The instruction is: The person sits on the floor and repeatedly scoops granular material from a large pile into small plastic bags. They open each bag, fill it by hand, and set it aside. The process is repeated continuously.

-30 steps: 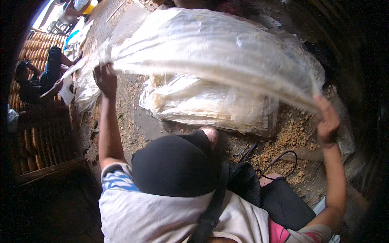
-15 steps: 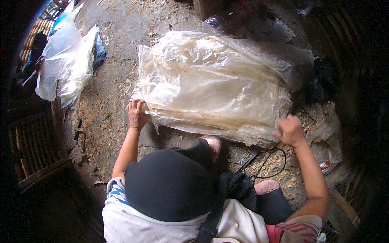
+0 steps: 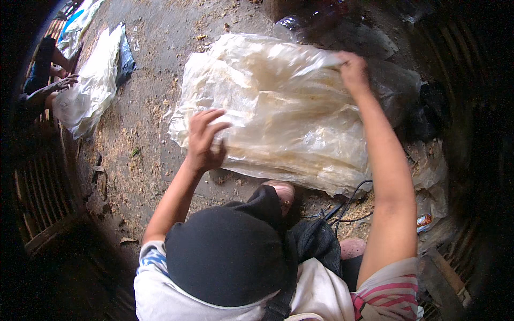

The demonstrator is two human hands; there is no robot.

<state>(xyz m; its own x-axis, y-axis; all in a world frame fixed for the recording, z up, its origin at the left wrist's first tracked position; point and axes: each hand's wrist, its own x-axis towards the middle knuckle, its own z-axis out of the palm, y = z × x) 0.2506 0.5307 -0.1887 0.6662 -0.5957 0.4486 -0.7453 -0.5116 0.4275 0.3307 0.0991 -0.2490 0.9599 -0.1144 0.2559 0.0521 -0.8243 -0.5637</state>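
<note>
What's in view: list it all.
Plastic sheets: one stack, whitish, centre
Loose plastic: one heap, white, upper left
Co-worker: one, dark clothing, left edge
Slatted panel: one, brown, lower left
Floor: one, brownish, all around
Crumpled film: one piece, cloudy, right
Packet: one, orange, lower right
Cord: count unclear, black, lower right
Shoes: two, pink, below stack
Headwear: one, black, lower centre
Shirt: one, white with pink stripes, bottom
Left hand: one, bare, open, over stack's left
Right hand: one, bare, grip on stack's upper right
</note>
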